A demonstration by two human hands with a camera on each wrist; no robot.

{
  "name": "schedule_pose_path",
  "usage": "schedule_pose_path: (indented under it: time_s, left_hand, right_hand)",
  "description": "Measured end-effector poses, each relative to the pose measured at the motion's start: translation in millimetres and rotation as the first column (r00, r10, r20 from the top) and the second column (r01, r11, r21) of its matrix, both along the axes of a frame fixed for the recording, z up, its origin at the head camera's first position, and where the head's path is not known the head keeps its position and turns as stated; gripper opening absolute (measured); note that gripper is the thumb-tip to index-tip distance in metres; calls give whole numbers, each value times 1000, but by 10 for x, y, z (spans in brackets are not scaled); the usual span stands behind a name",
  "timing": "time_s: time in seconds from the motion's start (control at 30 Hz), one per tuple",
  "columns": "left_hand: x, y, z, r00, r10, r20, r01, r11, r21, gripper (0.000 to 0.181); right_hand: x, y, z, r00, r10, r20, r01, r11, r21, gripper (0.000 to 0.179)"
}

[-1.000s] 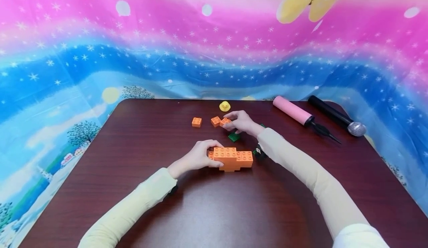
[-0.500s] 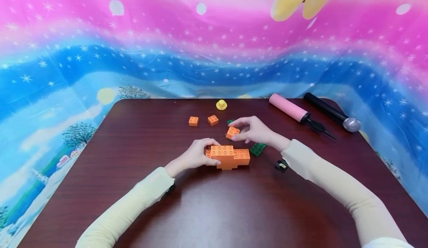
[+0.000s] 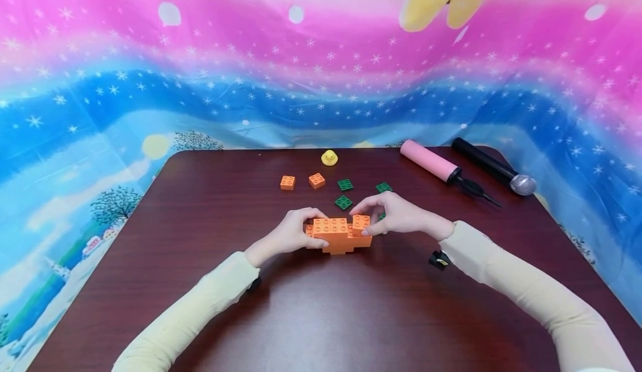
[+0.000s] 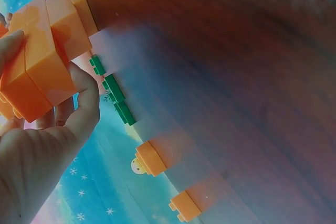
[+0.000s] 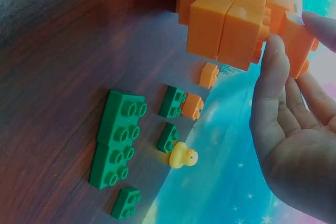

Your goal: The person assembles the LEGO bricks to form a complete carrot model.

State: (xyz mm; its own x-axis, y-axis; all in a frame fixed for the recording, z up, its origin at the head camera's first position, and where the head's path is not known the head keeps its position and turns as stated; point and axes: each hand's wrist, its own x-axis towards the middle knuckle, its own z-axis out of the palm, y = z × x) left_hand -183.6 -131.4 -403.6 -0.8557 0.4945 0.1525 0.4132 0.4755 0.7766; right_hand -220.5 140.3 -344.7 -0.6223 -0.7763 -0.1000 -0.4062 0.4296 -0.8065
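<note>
An orange block assembly (image 3: 337,242) stands on the table, wider above than at its foot. My left hand (image 3: 290,232) grips its left end, thumb in front and fingers behind. Between thumb and fingers my right hand (image 3: 398,213) pinches a small orange block (image 3: 360,225) at the assembly's right end. In the right wrist view that pinched block (image 5: 298,40) is beside the studs of the assembly (image 5: 226,22); whether it is pressed fully down I cannot tell. The left wrist view shows the left fingers wrapped round the assembly (image 4: 39,59).
Two loose orange blocks (image 3: 287,182) and several green blocks (image 3: 343,202) lie beyond the hands. Behind them sits a yellow rubber duck (image 3: 329,158). A pink hand pump (image 3: 430,161) and a black microphone (image 3: 494,165) lie at the back right, before a patterned cloth.
My right hand has picked up a small orange block from the back group and brought it toward me, onto the assembly's right end. My left hand has kept its grip on the assembly.
</note>
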Motion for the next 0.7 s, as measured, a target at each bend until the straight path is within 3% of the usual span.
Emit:
schedule_pose_path:
  time_s: [0.5, 0.7]
  left_hand:
    - [15, 3, -1, 1000, 1, 18, -1, 1000, 2, 40]
    - [13, -2, -3, 1000, 2, 18, -2, 1000, 1, 41]
  right_hand:
    - [-13, -79, -110, 997, -4, -71, 2, 1000, -20, 45]
    - [-10, -78, -170, 999, 6, -33, -9, 997, -82, 47]
